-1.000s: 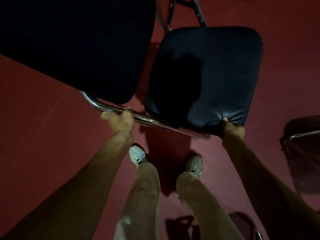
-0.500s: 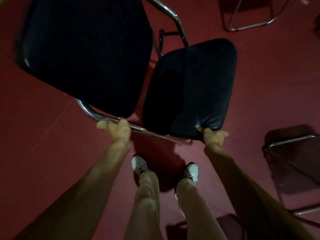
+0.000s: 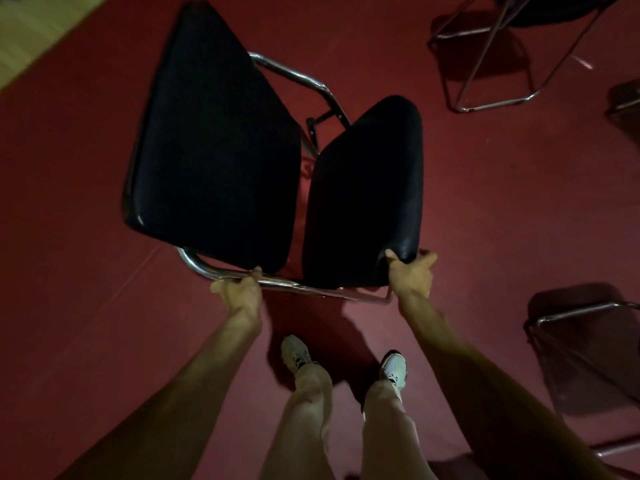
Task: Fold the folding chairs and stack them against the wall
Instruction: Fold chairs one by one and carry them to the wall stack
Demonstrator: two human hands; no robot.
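Observation:
A folding chair with black padding and a chrome tube frame (image 3: 298, 77) hangs tilted in front of me above the red floor. Its large backrest pad (image 3: 211, 150) is on the left and its seat pad (image 3: 367, 195) on the right, the two drawn close together. My left hand (image 3: 240, 291) grips the chrome tube just below the backrest. My right hand (image 3: 412, 271) grips the near corner of the seat pad, thumb on top.
Another folding chair (image 3: 498, 64) stands open at the upper right. A further chair (image 3: 588, 348) sits at the right edge. A strip of pale wooden floor (image 3: 31, 32) shows at the upper left. My two feet in white shoes (image 3: 298, 355) stand just behind the chair.
The seat pad has swung up towards the backrest and now looks narrower. The chair has shifted away from me, and more of the room's chairs have come into view.

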